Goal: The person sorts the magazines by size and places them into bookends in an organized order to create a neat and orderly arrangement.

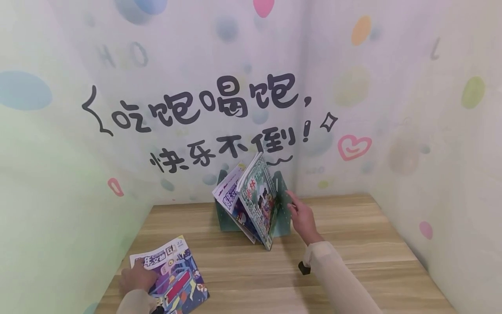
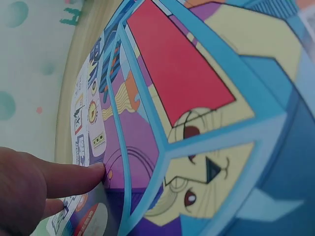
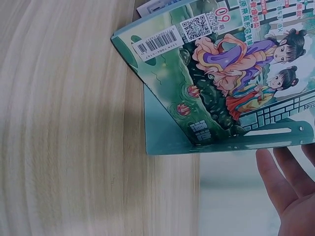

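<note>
A colourful magazine (image 1: 184, 279) with a purple and blue cover lies at the front left of the table. My left hand (image 1: 138, 279) pinches it by its left edge; in the left wrist view, one digit (image 2: 78, 178) lies on the cover and another shows by the edge. Farther back, a green book stand (image 1: 283, 220) holds a green-covered magazine (image 1: 262, 200), tilted, and a white and purple magazine (image 1: 227, 196) leaning left. Extended fingers of my right hand (image 1: 305, 220) rest at the outer face of the stand's right side panel (image 3: 275, 137).
The wood-grain table (image 1: 243, 279) runs back to a printed wall curtain (image 1: 219, 52), with more curtain on both sides. Lower corners of the two standing magazines jut forward past the stand's base. A dark band (image 1: 303, 267) sits at the right wrist.
</note>
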`<state>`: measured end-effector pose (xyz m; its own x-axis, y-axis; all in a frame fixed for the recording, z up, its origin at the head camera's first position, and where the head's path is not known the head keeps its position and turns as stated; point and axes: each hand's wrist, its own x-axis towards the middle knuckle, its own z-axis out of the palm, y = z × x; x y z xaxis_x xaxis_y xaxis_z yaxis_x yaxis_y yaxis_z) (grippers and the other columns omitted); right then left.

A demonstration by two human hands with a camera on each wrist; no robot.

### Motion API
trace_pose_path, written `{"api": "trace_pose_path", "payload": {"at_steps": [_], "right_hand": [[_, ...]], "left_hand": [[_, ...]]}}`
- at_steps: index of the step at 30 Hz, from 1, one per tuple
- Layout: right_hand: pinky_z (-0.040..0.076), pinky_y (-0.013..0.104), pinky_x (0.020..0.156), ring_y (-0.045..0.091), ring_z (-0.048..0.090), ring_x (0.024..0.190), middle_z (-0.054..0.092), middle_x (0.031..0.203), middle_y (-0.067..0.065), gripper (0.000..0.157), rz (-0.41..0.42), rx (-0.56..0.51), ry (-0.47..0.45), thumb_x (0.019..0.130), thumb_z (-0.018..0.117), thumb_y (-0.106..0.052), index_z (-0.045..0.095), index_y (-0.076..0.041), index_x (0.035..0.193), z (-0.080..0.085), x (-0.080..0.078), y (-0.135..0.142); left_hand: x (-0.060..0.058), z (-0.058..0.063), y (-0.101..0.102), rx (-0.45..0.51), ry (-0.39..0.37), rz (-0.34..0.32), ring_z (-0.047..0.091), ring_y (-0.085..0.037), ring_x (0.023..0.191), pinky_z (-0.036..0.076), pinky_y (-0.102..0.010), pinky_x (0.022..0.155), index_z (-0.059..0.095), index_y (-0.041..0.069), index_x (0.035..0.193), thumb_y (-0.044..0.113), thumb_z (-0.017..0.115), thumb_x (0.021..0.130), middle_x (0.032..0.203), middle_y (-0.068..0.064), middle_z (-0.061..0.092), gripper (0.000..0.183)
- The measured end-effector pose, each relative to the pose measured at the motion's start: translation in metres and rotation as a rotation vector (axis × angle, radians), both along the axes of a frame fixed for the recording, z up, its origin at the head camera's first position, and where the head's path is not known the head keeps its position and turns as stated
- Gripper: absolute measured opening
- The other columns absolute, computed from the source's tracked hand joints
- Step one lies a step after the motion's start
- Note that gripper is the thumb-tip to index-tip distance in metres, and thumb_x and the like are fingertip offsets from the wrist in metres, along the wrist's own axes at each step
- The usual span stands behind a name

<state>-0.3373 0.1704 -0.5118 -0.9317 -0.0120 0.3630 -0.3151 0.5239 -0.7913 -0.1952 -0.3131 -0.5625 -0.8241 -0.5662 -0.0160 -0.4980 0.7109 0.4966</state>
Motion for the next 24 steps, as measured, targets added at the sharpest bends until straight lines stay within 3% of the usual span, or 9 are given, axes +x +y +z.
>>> {"api": "trace_pose_path", "payload": {"at_steps": [6, 14, 18, 24], "right_hand": [[0.058, 0.043, 0.078, 0.034, 0.062, 0.110, 0.054, 0.138, 0.015, 0.047, -0.003, 0.006, 0.010, 0.100, 0.053, -0.013, 0.047, -0.027, 0.145, -0.002, -0.002, 0.000], [0.057, 0.043, 0.079, 0.035, 0.062, 0.110, 0.054, 0.137, 0.016, 0.047, 0.005, 0.005, 0.016, 0.101, 0.053, -0.012, 0.047, -0.026, 0.145, -0.003, -0.002, 0.001], [0.058, 0.042, 0.078, 0.035, 0.062, 0.110, 0.054, 0.137, 0.016, 0.047, 0.005, 0.010, 0.015, 0.101, 0.053, -0.012, 0.047, -0.026, 0.145, -0.004, -0.002, 0.001], [0.058, 0.043, 0.077, 0.034, 0.063, 0.109, 0.055, 0.137, 0.016, 0.047, 0.003, 0.010, 0.015, 0.101, 0.053, -0.012, 0.047, -0.026, 0.145, -0.002, -0.001, 0.001]], "left_hand": [[-0.001, -0.002, -0.004, -0.051, 0.045, -0.046, 0.046, -0.055, 0.097, 0.037, -0.062, 0.081, 0.048, -0.007, 0.128, 0.015, 0.071, 0.065, 0.102, -0.041, 0.050, 0.070], [-0.001, 0.010, 0.005, 0.011, 0.046, -0.144, 0.056, -0.051, 0.091, 0.044, -0.061, 0.080, 0.043, -0.014, 0.129, 0.008, 0.067, 0.068, 0.116, -0.041, 0.052, 0.069], [-0.005, 0.009, 0.009, 0.021, 0.073, -0.203, 0.056, -0.050, 0.093, 0.043, -0.061, 0.085, 0.045, -0.014, 0.129, 0.009, 0.067, 0.071, 0.119, -0.040, 0.052, 0.066], [-0.012, 0.008, 0.020, 0.043, 0.106, -0.221, 0.055, -0.052, 0.100, 0.043, -0.061, 0.086, 0.049, -0.009, 0.130, 0.006, 0.069, 0.075, 0.124, -0.038, 0.052, 0.061]]}}
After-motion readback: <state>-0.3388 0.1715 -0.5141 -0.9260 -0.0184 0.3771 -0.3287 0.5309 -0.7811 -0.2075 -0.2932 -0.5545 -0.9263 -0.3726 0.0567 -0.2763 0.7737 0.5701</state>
